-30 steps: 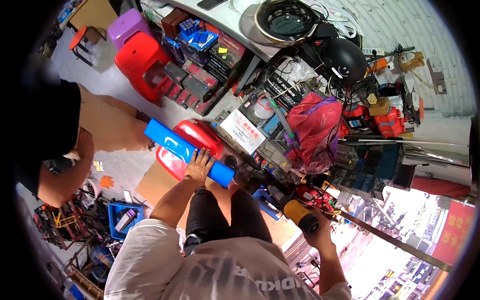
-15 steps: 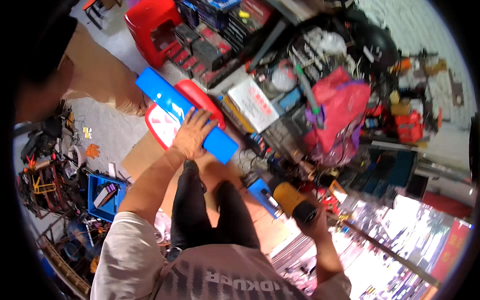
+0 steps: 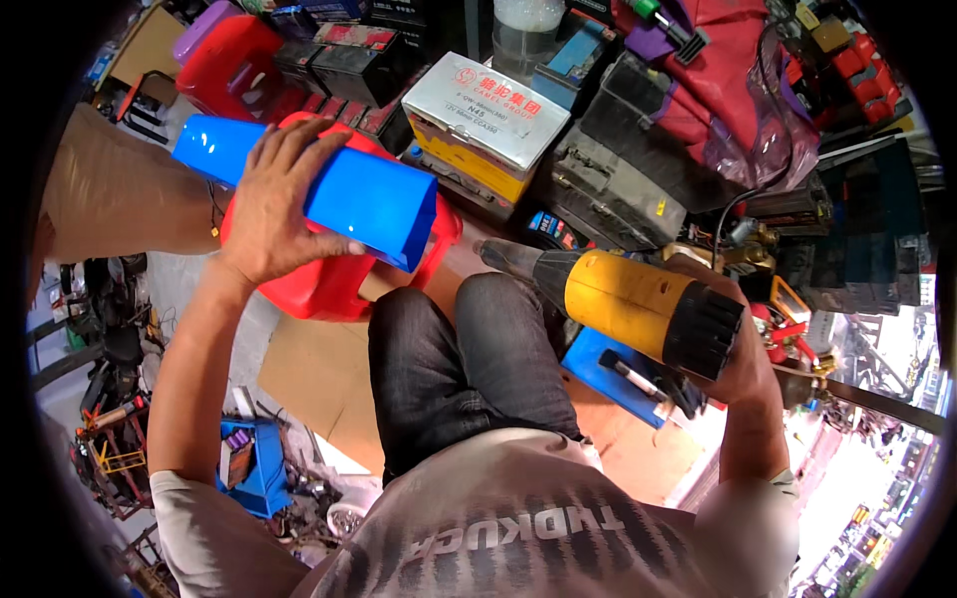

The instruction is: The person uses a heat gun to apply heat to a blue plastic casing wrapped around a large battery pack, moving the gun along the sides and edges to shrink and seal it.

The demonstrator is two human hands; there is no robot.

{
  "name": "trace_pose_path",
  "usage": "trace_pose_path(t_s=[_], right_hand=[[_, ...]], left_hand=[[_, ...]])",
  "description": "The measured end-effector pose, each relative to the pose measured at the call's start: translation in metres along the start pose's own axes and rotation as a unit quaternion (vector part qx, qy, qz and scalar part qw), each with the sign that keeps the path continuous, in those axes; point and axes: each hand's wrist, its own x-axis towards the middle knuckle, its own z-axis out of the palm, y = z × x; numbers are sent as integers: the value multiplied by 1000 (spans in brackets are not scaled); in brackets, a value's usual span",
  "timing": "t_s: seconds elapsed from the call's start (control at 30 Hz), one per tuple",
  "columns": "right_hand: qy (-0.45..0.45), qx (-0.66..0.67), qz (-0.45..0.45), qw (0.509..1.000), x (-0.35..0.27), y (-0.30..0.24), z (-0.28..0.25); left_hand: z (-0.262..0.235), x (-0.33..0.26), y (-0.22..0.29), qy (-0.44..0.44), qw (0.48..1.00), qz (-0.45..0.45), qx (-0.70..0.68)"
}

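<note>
Glossy blue sleeve (image 3: 364, 199) over the red stool (image 3: 324, 289); contact unclear. Left hand (image 3: 267, 214): fingers clamped round its middle, thumb beneath. Likely light, slick, easily dented; broad mid-length hold suits. Right hand (image 3: 745, 364) closed round yellow-and-black heat gun (image 3: 628, 304), fingers mostly hidden. Blue bin (image 3: 269, 458), lower left, holds purple-ended block (image 3: 237, 458); blue tray (image 3: 593, 361) carries dark-and-white tool (image 3: 635, 380). White-topped carton (image 3: 488, 115): contents unseen.

Seeing white-topped yellow carton (image 3: 485, 115) beside dark grey case (image 3: 613, 194), red-purple bundle (image 3: 733, 95) upper right of case. Also cardboard sheet (image 3: 321, 374), blue crate (image 3: 267, 476) lower left, dark batteries (image 3: 367, 68) left of carton.
</note>
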Motion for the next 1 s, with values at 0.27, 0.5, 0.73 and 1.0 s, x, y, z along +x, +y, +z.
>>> trace_pose_path(t_s=[0.27, 0.5, 0.73, 1.0], right_hand=[[11, 83, 73, 994, -34, 4, 17], [42, 75, 8, 996, -70, -11, -3], [82, -105, 9, 991, -95, -18, -10], [153, 61, 9, 986, -63, -31, 0]], left_hand=[[15, -26, -12, 60, 998, 19, 2], [6, -23, -5, 54, 997, 15, -45], [8, -42, 43, 159, 981, -49, -99], [124, -99, 135, 142, 185, -368, -900]])
